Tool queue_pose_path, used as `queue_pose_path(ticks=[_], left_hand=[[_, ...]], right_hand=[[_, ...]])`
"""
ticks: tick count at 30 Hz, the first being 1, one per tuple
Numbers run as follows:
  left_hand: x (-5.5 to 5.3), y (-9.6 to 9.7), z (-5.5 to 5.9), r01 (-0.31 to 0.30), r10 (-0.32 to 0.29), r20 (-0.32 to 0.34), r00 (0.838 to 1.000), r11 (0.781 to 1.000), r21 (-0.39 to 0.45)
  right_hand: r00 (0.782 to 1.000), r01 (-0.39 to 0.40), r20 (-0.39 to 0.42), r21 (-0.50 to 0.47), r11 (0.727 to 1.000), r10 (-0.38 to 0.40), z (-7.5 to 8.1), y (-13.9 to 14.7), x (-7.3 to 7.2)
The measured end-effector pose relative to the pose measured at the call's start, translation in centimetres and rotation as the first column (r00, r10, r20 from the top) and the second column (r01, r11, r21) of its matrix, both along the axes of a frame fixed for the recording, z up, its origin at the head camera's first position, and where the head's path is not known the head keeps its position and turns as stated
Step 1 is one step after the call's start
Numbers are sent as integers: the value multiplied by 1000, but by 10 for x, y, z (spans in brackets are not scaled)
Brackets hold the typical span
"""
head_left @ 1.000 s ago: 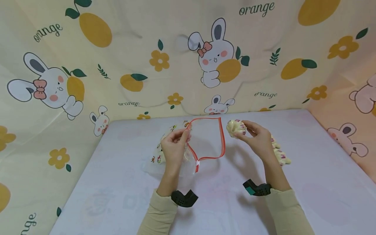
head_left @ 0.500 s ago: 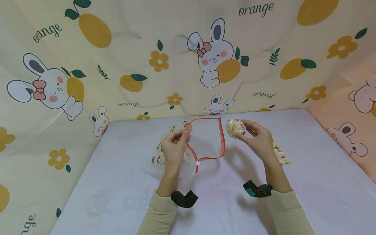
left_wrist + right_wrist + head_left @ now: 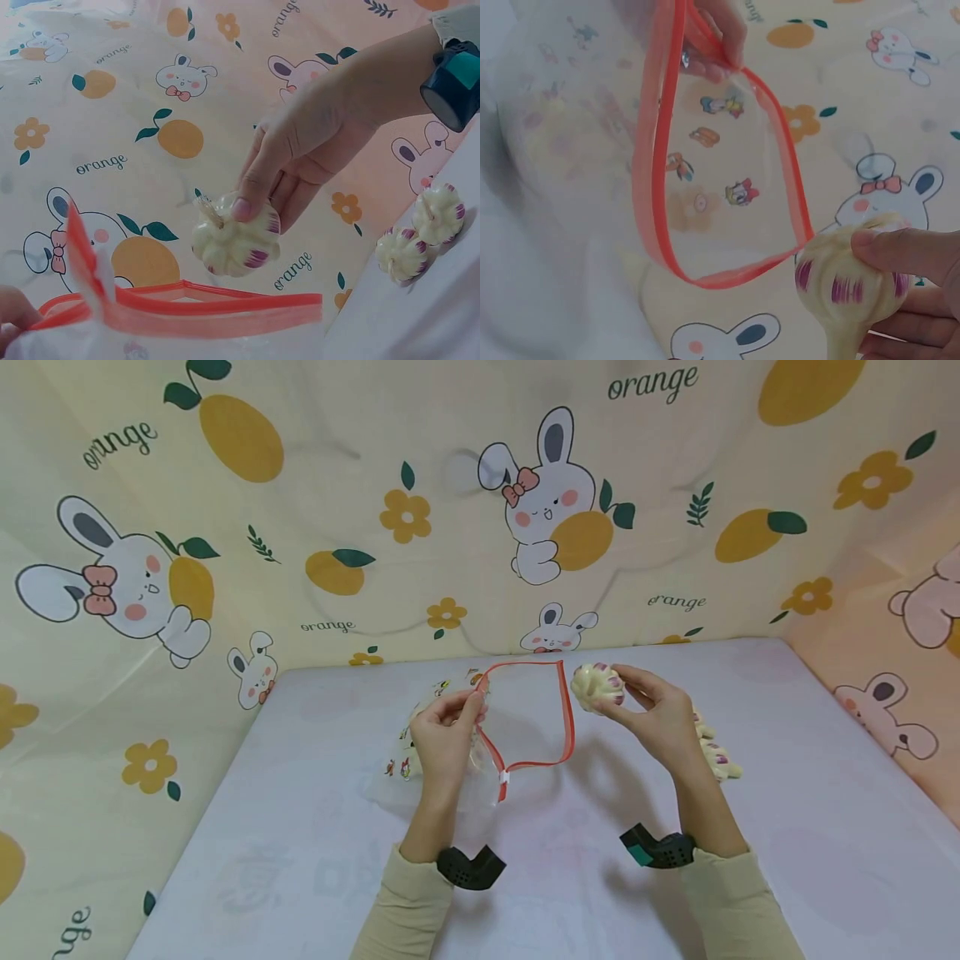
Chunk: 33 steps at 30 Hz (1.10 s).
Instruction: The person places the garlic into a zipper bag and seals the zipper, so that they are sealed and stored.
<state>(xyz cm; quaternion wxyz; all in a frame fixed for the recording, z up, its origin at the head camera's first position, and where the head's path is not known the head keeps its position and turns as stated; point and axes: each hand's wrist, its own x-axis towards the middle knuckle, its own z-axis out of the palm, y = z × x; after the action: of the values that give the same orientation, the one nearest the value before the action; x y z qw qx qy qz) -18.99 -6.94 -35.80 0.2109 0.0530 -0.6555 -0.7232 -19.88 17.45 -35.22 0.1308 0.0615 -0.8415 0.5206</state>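
Note:
My left hand point(image 3: 444, 731) pinches the red rim of a clear zip bag point(image 3: 568, 710) printed with small cartoon figures. The bag's mouth gapes open to the right, and a white slider point(image 3: 505, 777) hangs at its lower corner. In my right hand point(image 3: 660, 714) is a cream garlic bulb point(image 3: 595, 687) with purple streaks, gripped between thumb and fingers. It is held up just right of the bag's mouth, outside it. From the left wrist view, the garlic bulb point(image 3: 236, 244) appears above the red rim point(image 3: 225, 301). Printed figures point(image 3: 741, 193) show through the open mouth in the right wrist view.
Two more garlic bulbs point(image 3: 440, 214) lie on the table to the right, partly hidden behind the right hand in the head view. A white cloth covers the table point(image 3: 300, 860). Patterned curtains point(image 3: 450, 552) stand at the back and sides.
My right hand has shifted the garlic bulb slightly left, closer to the bag's mouth, turning it a little. The left hand and the bag stay where they were.

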Motion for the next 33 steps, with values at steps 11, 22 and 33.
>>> queue_pose_path(ticks=[11,22,33], left_hand=[[0,0,0,10,-10,7,1000,1000,11],[-1,1,-2,6,-6,-1,1000,1000,5],[-1,2,-2,8,-8,9,1000,1000,2]], right_hand=[[999,-6,-32,17,1000,6,4,-5,5],[998,-23,-67,6,1000,23,5,-7,7],[998,-50,-48,27,998,51,7,-16,10]])
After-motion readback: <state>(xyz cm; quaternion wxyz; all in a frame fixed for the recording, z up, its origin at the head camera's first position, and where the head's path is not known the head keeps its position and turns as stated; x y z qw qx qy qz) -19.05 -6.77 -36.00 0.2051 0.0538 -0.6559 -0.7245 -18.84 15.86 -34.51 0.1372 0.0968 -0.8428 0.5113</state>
